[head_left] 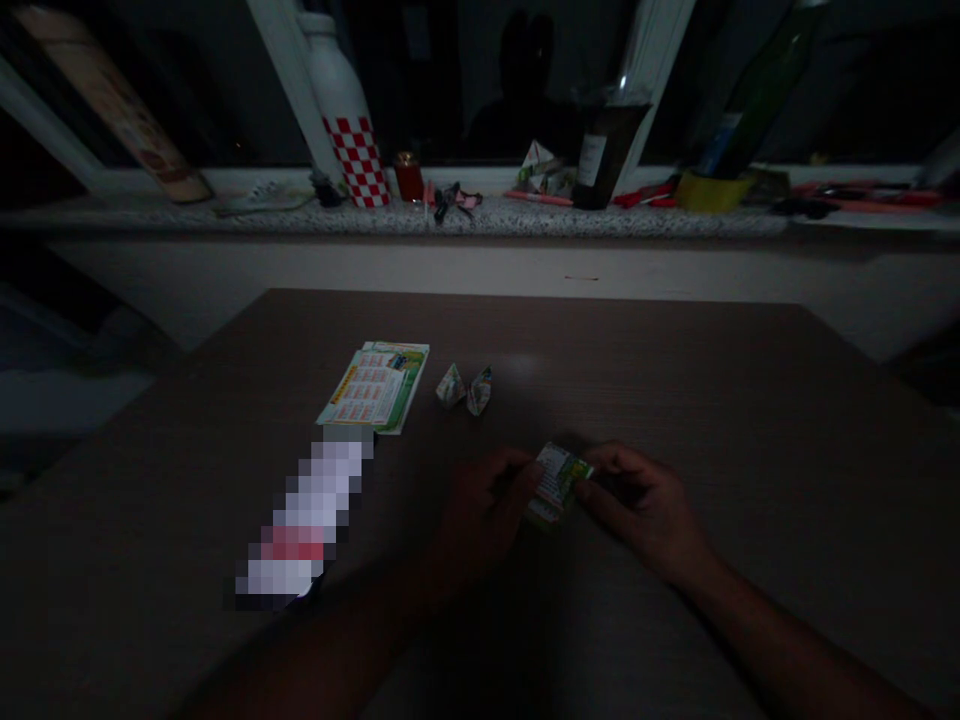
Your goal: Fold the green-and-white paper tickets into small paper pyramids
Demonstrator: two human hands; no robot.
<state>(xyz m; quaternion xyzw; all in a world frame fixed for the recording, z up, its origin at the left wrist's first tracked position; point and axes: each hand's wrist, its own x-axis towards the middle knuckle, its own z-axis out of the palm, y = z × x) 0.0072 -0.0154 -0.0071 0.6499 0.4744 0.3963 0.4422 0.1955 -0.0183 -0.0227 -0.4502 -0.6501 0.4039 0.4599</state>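
Note:
A small folded piece of printed paper (556,478), green and white, is held just above the table between my two hands. My left hand (484,505) pinches its left edge with thumb and fingers. At its right corner, my right hand (637,500) grips it between thumb and forefinger. Beyond my left hand stand two small folded paper pieces (451,386), pointed and made from similar printed paper. Further left lies a stack of printed sheets (375,388) with calendar grids on top. The room is dim, and my left hand's fingertips are partly in shadow.
A phone-like slab (304,520), blurred out, lies on the brown table (675,360) at the left. Along the stone windowsill (480,218) stand a red-checkered white bottle (356,150), a small red jar (409,178), a dark cup (602,155) and a green bottle (765,90) by yellow tape (712,192).

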